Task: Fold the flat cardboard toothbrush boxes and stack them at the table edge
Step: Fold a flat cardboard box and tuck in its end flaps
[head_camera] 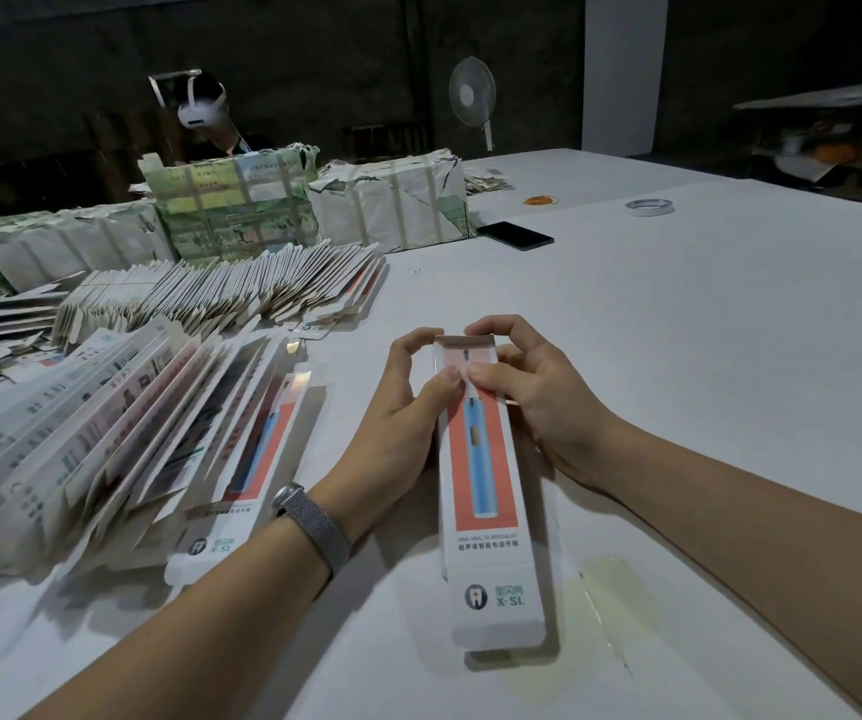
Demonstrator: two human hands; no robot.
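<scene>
Toothbrush box (486, 475) lies lengthwise on the white table (704, 330), its far end pinched by both the left hand (397, 418) and right hand (538, 402), flat boxes (122, 407) fanned left.

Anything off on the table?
Yes: a pale yellowish stain on the table, right of the toothbrush box both hands hold. The wrapped bundles at the back have torn paper, and the flat boxes on the left lie slumped over.

A dim packing workshop: a long white table (678, 314) carries taped paper-wrapped bundles (392, 200), fanned rows of flat toothbrush boxes (221, 293), a tape roll (649, 206); a pedestal fan (473, 96) stands behind.
</scene>
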